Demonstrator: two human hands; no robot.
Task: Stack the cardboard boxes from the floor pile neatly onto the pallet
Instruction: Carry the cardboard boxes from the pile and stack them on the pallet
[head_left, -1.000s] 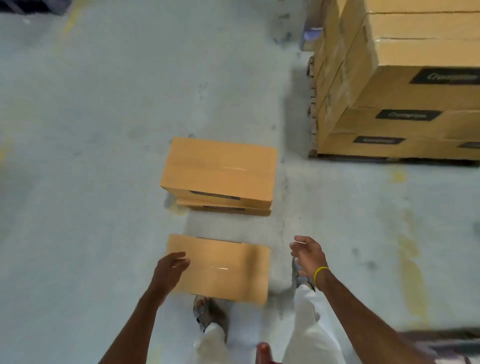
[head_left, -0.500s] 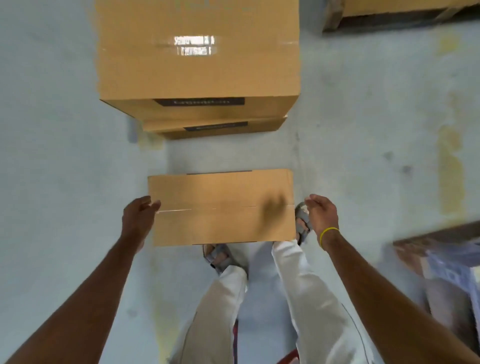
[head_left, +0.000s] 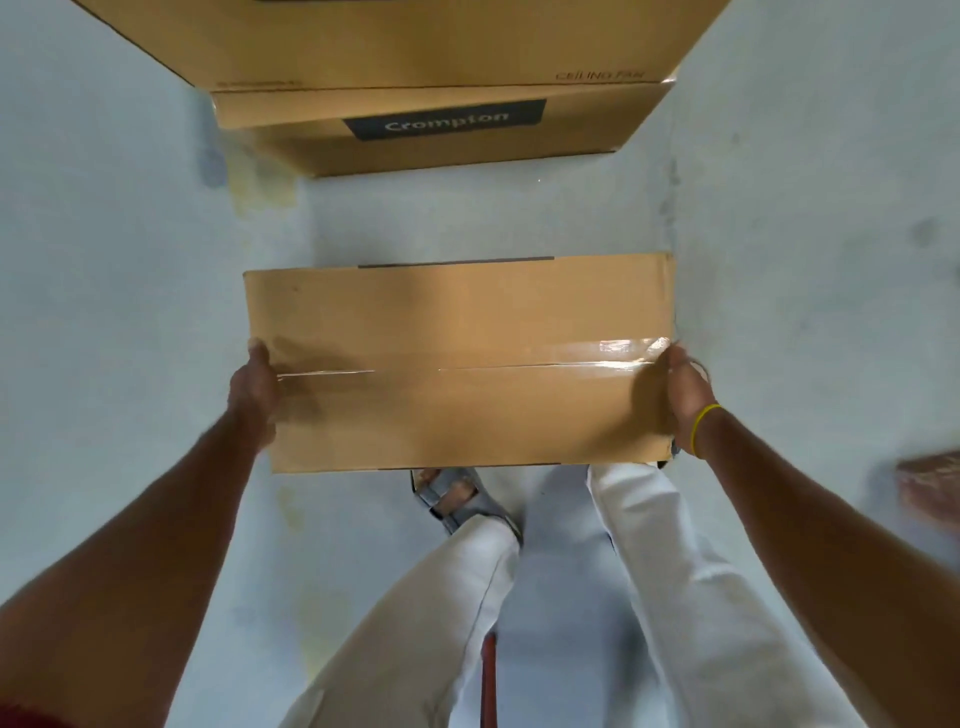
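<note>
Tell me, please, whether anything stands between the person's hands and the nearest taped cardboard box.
Nothing visible does: the left hand and right hand hold the taped cardboard box at its short ends. The pallet is out of view.

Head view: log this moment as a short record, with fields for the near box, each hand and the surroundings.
near box: taped box, lying flat, long side across the view, just ahead of the feet
left hand: left hand grips the box's left end, thumb on top
right hand: right hand grips the box's right end; yellow wristband on the wrist
lifted: cannot tell
beyond: two stacked boxes on the floor, apart from the taped box
</note>
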